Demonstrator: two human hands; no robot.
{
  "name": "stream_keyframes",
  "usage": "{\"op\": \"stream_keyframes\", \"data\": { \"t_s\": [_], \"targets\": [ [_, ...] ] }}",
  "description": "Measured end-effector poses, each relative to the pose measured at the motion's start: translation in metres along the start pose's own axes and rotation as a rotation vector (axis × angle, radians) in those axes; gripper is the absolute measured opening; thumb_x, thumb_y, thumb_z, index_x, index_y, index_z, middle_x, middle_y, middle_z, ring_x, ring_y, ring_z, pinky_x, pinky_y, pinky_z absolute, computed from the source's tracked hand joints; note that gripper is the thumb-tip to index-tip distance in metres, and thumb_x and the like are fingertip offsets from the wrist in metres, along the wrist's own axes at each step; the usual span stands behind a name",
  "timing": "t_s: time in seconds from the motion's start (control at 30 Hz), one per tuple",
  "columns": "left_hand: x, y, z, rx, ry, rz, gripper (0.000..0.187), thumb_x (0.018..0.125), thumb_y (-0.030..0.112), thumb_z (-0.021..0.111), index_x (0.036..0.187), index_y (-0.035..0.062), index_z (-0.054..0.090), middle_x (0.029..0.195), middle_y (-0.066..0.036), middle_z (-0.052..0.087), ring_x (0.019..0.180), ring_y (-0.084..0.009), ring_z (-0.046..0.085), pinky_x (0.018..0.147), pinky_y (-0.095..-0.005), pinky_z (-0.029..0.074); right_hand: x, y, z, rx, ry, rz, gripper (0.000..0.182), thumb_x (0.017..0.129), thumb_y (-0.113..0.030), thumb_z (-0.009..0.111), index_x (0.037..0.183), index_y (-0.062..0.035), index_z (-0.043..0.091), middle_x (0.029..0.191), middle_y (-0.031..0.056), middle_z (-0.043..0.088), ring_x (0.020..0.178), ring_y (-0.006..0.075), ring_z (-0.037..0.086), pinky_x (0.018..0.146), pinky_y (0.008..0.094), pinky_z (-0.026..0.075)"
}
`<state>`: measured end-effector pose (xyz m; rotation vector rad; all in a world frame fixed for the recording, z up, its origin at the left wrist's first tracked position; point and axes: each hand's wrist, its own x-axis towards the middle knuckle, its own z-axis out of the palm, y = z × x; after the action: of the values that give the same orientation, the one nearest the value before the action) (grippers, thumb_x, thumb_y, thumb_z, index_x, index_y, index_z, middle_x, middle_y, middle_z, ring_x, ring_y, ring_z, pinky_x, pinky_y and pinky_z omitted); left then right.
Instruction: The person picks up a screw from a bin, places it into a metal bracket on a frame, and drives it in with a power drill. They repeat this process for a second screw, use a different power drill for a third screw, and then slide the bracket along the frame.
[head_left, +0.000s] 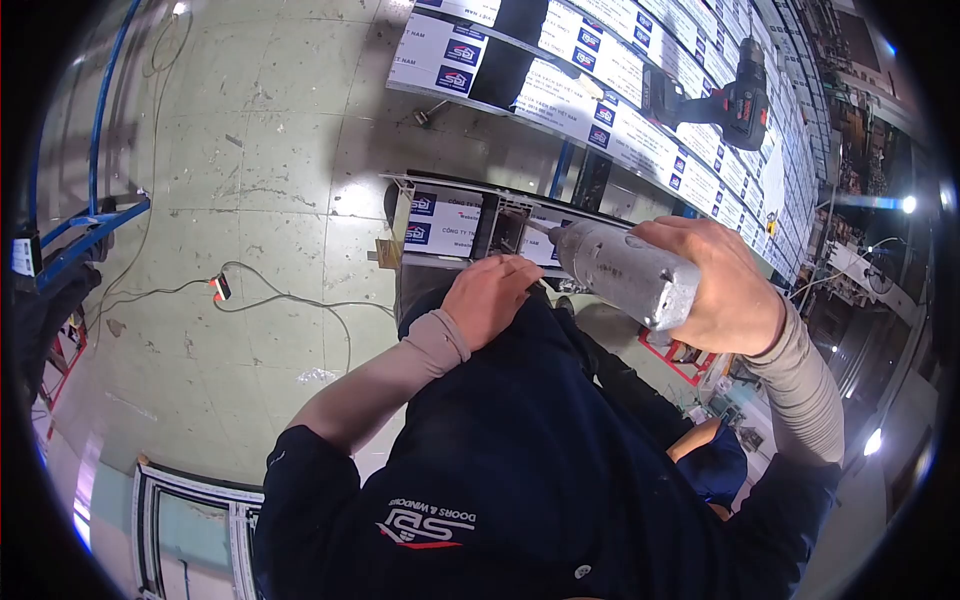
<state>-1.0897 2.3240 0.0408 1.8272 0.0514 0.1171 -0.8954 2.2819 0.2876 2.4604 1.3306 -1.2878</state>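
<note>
In front of my body lies a short length of aluminium profile [452,222], covered in white printed film, with a dark opening across its middle. My left hand [492,300] lies at the near edge of the profile, just below that opening, its fingers together and bent over the edge. My right hand [725,285] is wrapped around a grey, smeared bottle-shaped tool [625,265]. Its narrow tip points left, close over the right side of the opening. I cannot tell the tool's exact kind.
Beyond, long film-covered profiles [560,110] lie side by side, with a cordless drill [742,105] on them. A cable with a small socket block [221,288] runs over the floor at left. Blue metal stands [95,222] are further left. Another person's arm [695,438] shows lower right.
</note>
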Motion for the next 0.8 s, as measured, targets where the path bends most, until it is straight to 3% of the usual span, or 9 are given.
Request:
{"op": "stream_keyframes", "data": {
  "t_s": [0.37,0.43,0.5,0.57,0.63,0.7,0.77,0.8],
  "targets": [
    [0.007,-0.005,-0.005,0.0,-0.074,0.093,0.025,0.08,0.007,0.065,0.105,0.0062,0.064,0.104,-0.008,0.066,0.098,-0.0279,0.064,0.086,-0.0368,0.052,0.003,0.017,0.005,-0.004,0.005,-0.083,0.038,0.063,-0.011,0.067,0.099,-0.0012,0.065,0.086,0.0194,0.066,0.086,0.0385,0.065,0.073,0.046,0.051],
    [0.008,-0.004,-0.006,0.017,-0.102,0.104,0.024,0.08,0.008,0.065,0.104,0.0064,0.064,0.104,-0.008,0.066,0.097,-0.0279,0.064,0.086,-0.0365,0.052,0.002,0.016,0.008,-0.016,0.091,-0.104,0.035,0.062,-0.01,0.068,0.096,-0.0017,0.066,0.085,0.0195,0.067,0.084,0.0385,0.065,0.074,0.0461,0.052],
    [0.014,0.002,-0.012,0.033,-0.112,0.183,0.025,0.081,0.011,0.066,0.105,0.0068,0.064,0.101,-0.009,0.067,0.095,-0.0278,0.064,0.083,-0.0384,0.053,0.002,0.018,0.005,-0.052,0.007,-0.087,0.033,0.061,-0.01,0.069,0.093,-0.0027,0.066,0.081,0.0199,0.067,0.083,0.0379,0.065,0.074,0.0462,0.052],
    [0.035,0.037,-0.02,0.029,-0.107,0.251,0.026,0.08,0.012,0.067,0.105,0.0067,0.064,0.098,-0.01,0.066,0.092,-0.0283,0.065,0.081,-0.0394,0.053,0.001,0.025,0.007,-0.076,0.083,-0.111,0.032,0.062,-0.012,0.07,0.092,-0.0039,0.067,0.079,0.0201,0.067,0.083,0.0367,0.066,0.075,0.0459,0.052],
    [0.044,0.079,-0.037,0.023,-0.106,0.319,0.027,0.08,0.013,0.069,0.106,0.0067,0.063,0.095,-0.01,0.066,0.089,-0.0288,0.065,0.078,-0.0404,0.054,0.001,0.02,0.004,-0.095,-0.049,-0.043,0.042,0.063,-0.016,0.073,0.103,-0.0048,0.065,0.081,0.0217,0.066,0.083,0.0408,0.065,0.073,0.0466,0.052],
    [0.05,0.112,-0.062,-0.103,-0.232,0.372,0.027,0.081,0.014,0.07,0.106,0.0064,0.062,0.091,-0.012,0.065,0.083,-0.03,0.065,0.073,-0.0402,0.053,-0.002,0.029,0.01,-0.054,0.032,-0.047,0.04,0.065,-0.016,0.072,0.103,-0.0058,0.066,0.078,0.0209,0.066,0.08,0.0405,0.065,0.072,0.047,0.052],
    [0.04,0.126,-0.099,-0.116,-0.251,0.256,0.028,0.083,0.012,0.068,0.11,0.0054,0.061,0.095,-0.015,0.065,0.08,-0.0292,0.065,0.073,-0.0372,0.052,-0.011,0.035,0.014,0.003,0.101,-0.061,0.038,0.067,-0.017,0.071,0.103,-0.0068,0.066,0.074,0.0202,0.066,0.078,0.0402,0.065,0.071,0.0475,0.052],
    [0.039,0.12,-0.112,-0.09,-0.097,0.145,0.029,0.085,0.011,0.066,0.112,0.0046,0.061,0.099,-0.017,0.065,0.083,-0.0303,0.065,0.075,-0.0367,0.052,-0.018,0.035,0.019,0.019,0.148,-0.056,0.036,0.068,-0.016,0.07,0.103,-0.0068,0.066,0.073,0.0196,0.066,0.077,0.0395,0.065,0.071,0.0476,0.052]
  ]
}}
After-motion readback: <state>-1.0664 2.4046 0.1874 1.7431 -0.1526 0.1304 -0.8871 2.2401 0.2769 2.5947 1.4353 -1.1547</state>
